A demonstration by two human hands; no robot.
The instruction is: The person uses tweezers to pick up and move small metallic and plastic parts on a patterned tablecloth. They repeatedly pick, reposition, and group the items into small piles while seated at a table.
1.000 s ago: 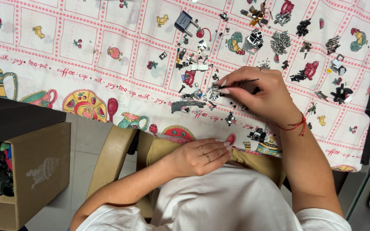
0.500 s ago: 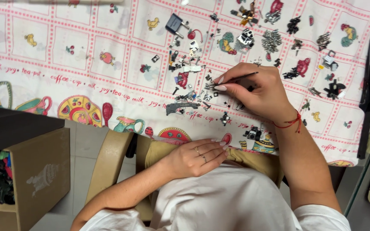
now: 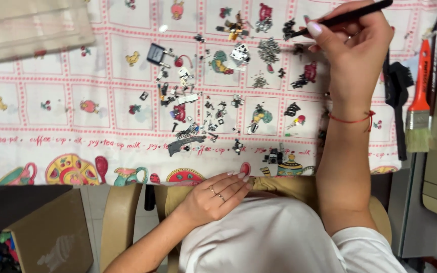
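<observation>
Having moved to the table's [image 3: 51,108] far edge, the right hand [image 3: 352,55], fingers pinching black tweezers [image 3: 347,16], could scatter small parts [image 3: 269,50]; left hand [image 3: 213,197] rests loosely open, empty.

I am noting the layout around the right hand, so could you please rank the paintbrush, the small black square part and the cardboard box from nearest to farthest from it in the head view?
From the right hand:
1. Paintbrush, just to its right at the table edge.
2. Small black square part, well to its left on the tablecloth.
3. Cardboard box, farthest, down at the lower left below the table.
</observation>
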